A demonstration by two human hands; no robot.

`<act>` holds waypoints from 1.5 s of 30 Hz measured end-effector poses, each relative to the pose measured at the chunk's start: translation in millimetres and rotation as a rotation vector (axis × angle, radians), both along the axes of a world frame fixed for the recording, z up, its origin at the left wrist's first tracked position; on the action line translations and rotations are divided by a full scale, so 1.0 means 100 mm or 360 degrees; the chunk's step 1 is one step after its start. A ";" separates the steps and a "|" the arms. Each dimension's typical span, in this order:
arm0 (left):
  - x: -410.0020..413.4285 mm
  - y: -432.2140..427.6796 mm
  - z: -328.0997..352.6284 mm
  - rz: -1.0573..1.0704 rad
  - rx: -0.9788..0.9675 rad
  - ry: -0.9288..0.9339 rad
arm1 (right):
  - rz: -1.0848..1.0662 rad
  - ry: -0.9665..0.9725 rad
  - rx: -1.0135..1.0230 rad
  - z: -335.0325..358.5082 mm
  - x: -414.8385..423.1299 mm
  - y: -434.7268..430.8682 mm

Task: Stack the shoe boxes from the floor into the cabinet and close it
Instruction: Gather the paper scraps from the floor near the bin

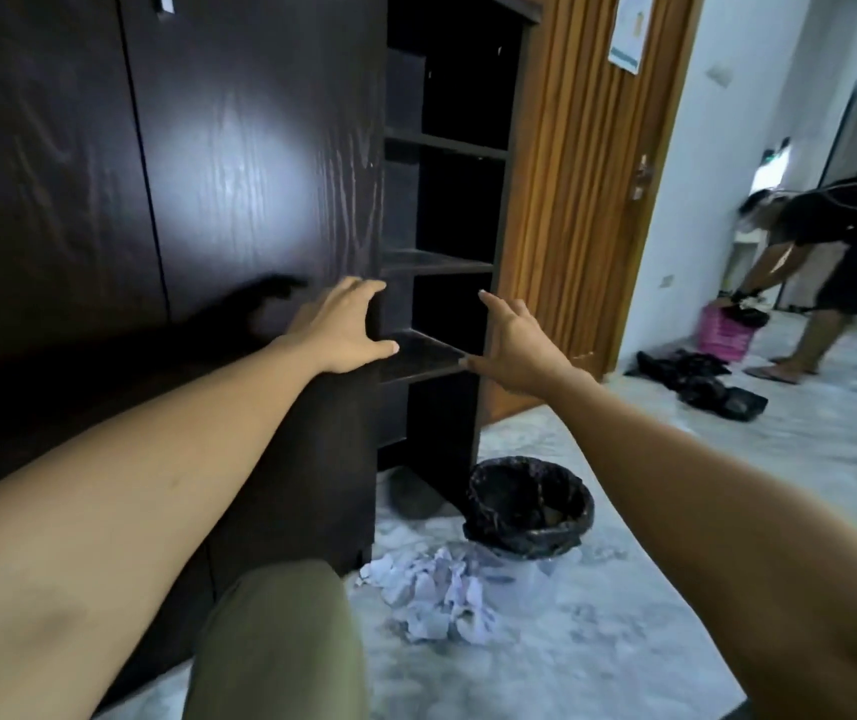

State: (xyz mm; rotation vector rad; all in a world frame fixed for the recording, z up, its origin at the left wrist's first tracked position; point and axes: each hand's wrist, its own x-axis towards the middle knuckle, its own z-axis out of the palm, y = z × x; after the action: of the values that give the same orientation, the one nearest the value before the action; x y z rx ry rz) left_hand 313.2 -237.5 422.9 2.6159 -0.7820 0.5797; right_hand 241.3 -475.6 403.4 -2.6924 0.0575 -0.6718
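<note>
A tall dark wooden cabinet (239, 148) fills the left and middle of the head view. Its narrow right section stands open, showing several bare dark shelves (431, 262). My left hand (343, 324) reaches toward the front edge of the cabinet panel beside the open section, fingers spread and holding nothing. To the right, my right hand (514, 340) is open at the right upright of the shelves, level with a lower shelf (416, 356). No shoe box is in view.
A bin with a black liner (530, 506) stands on the marble floor by the cabinet's foot, crumpled paper (436, 595) in front of it. A brown door (587, 174) stands right of the shelves. Another person (831, 262) bends over a pink basket (725, 337); black bags (701, 381) lie nearby.
</note>
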 end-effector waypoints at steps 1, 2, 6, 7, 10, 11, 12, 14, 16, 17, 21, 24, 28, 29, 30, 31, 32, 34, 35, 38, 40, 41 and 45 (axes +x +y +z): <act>0.00 -0.12 -0.10 -0.0030 0.0014 0.0033 | -0.0025 0.0033 0.0021 -0.13 -0.05 -0.08; 0.00 -0.24 -0.22 -0.0058 0.0024 0.0062 | -0.0051 0.0064 0.0041 -0.27 -0.08 -0.16; 0.09 -0.63 -0.81 -0.0146 0.0089 0.0213 | -0.0098 0.0208 0.0152 -0.95 -0.14 -0.40; 0.14 -0.72 -0.99 -0.0167 0.0117 0.0270 | -0.0094 0.0247 0.0192 -1.15 -0.13 -0.46; 0.31 -0.90 -1.63 -0.0191 0.0168 0.0432 | -0.0088 0.0312 0.0347 -1.87 -0.03 -0.60; 0.38 -0.94 -1.87 -0.0183 0.0167 0.0485 | -0.0097 0.0335 0.0398 -2.14 0.02 -0.61; 0.45 -0.96 -2.13 -0.0174 0.0172 0.0545 | -0.0105 0.0371 0.0447 -2.43 0.06 -0.63; 0.62 -0.99 -2.66 -0.0161 0.0192 0.0666 | -0.0113 0.0440 0.0538 -3.02 0.15 -0.64; 0.78 -0.99 -3.18 -0.0161 0.0185 0.0795 | -0.0127 0.0520 0.0617 -3.57 0.24 -0.67; 0.86 -0.99 -3.42 -0.0159 0.0168 0.0858 | -0.0139 0.0560 0.0654 -3.81 0.29 -0.69; 1.18 -1.03 -4.26 -0.0124 0.0174 0.1003 | -0.0205 0.0669 0.0789 -4.49 0.53 -0.76; 1.37 -1.11 -4.71 -0.0154 0.0230 0.1031 | -0.0218 0.0693 0.0831 -4.79 0.68 -0.82; 1.65 -1.27 -5.01 -0.0233 0.0260 0.0996 | -0.0269 0.0630 0.0791 -4.99 0.81 -0.97; 1.74 -1.34 -5.08 -0.0248 0.0285 0.0992 | -0.0272 0.0609 0.0759 -5.02 0.85 -1.01; 1.83 -1.42 -5.14 -0.0264 0.0303 0.0995 | -0.0268 0.0592 0.0727 -5.05 0.87 -1.06; 1.91 -1.51 -5.20 -0.0278 0.0328 0.1008 | -0.0266 0.0591 0.0700 -5.08 0.90 -1.11; 2.00 -1.60 -5.27 -0.0306 0.0371 0.1022 | -0.0272 0.0603 0.0682 -5.12 0.91 -1.16; 2.13 -1.79 -5.37 -0.0371 0.0494 0.1053 | -0.0269 0.0633 0.0664 -5.18 0.91 -1.23; 2.19 -1.88 -5.42 -0.0395 0.0545 0.1085 | -0.0252 0.0649 0.0666 -5.22 0.90 -1.25; 2.26 -2.08 -5.55 -0.0438 0.0688 0.1171 | -0.0176 0.0761 0.0566 -5.35 0.85 -1.26; 2.21 -2.10 -5.62 -0.0451 0.0757 0.1226 | -0.0132 0.0857 0.0486 -5.44 0.82 -1.23; 2.17 -2.08 -5.67 -0.0453 0.0748 0.1244 | -0.0116 0.0907 0.0465 -5.48 0.81 -1.22; 1.93 -1.97 -5.81 -0.0487 0.0676 0.1050 | -0.0085 0.0951 0.0457 -5.54 0.78 -1.18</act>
State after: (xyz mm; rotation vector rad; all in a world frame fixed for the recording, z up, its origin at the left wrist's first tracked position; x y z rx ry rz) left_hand 506.2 -434.5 -158.0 2.6877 -1.1167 -0.5707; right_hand 319.4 -593.5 -151.0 -2.5161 0.3493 0.1405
